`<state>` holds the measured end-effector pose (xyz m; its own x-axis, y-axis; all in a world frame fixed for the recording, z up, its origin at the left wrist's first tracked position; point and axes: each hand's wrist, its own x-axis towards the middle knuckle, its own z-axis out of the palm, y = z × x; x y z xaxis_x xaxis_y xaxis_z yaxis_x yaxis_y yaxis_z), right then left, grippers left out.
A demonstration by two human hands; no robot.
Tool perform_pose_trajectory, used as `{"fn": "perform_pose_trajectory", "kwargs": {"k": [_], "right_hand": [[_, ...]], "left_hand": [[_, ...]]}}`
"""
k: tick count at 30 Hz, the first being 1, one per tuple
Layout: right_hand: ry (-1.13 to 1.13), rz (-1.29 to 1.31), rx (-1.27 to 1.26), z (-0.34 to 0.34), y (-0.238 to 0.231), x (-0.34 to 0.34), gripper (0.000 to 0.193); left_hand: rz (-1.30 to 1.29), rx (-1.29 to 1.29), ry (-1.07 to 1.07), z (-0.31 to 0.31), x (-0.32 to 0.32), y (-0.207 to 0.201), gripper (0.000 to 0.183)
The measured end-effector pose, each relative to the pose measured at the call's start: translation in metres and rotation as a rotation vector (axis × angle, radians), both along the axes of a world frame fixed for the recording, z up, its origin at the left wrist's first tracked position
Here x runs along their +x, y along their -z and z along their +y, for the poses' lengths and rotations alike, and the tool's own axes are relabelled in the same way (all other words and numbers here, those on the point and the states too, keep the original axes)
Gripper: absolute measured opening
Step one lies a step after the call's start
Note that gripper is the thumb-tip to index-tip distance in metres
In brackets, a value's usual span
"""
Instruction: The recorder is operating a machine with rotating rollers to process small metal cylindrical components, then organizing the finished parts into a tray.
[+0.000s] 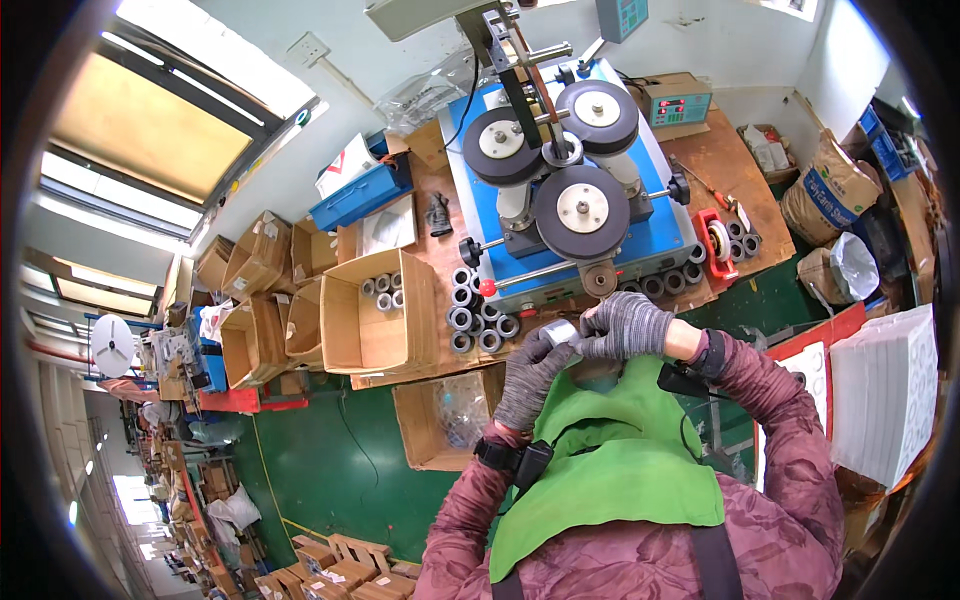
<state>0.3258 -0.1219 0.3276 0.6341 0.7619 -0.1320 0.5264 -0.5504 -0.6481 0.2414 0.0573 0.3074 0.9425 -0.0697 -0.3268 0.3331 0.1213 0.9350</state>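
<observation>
**Pale grey piece (pixel 561 331), one, at the fingertips of two gloved hands**

Left hand (pixel 530 380): grey knit glove; fingers closed on the pale grey piece.
Right hand (pixel 628 325): matching glove; fingers bent, at the piece's right side; cannot tell whether they grip it.
Apron (pixel 610 480): green, below both hands.
Grey rings (pixel 490 341): stacked cluster, just beyond and left of the left hand, on the wooden counter (pixel 725 160).
Open carton (pixel 350 345): brown, holding several similar rings; farther left of the left hand.
Red holder (pixel 713 245): upright, beyond and right of the right hand.
Machine (pixel 480 210): blue-topped, with three dark wheels (pixel 566 225); beyond both hands.
Control box (pixel 680 108): red display, far beyond the right hand, behind the machine.
</observation>
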Motion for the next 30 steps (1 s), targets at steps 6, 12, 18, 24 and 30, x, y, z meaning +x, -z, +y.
{"fn": "perform_pose_trajectory", "kwargs": {"k": [6,12,18,24,30], "right_hand": [[0.096,0.134,0.046,-0.015,0.009,0.007,0.042],[0.143,0.253,0.162,-0.039,-0.006,0.004,0.038],[0.206,0.142,0.053,-0.05,-0.004,0.002,0.044],[0.207,0.148,0.132,-0.043,0.023,-0.001,0.048],[0.34,0.209,0.565,-0.044,0.047,0.002,0.034]], "left_hand": [[0.049,-0.08,-0.014,0.013,-0.008,0.011,0.032],[0.054,-0.059,-0.021,0.001,-0.006,0.001,0.033],[0.028,-0.125,0.006,-0.017,-0.003,0.004,0.032],[-0.09,-0.17,0.097,-0.039,0.004,0.017,0.033],[-0.123,-0.196,0.175,-0.063,0.025,0.001,0.048]]}}
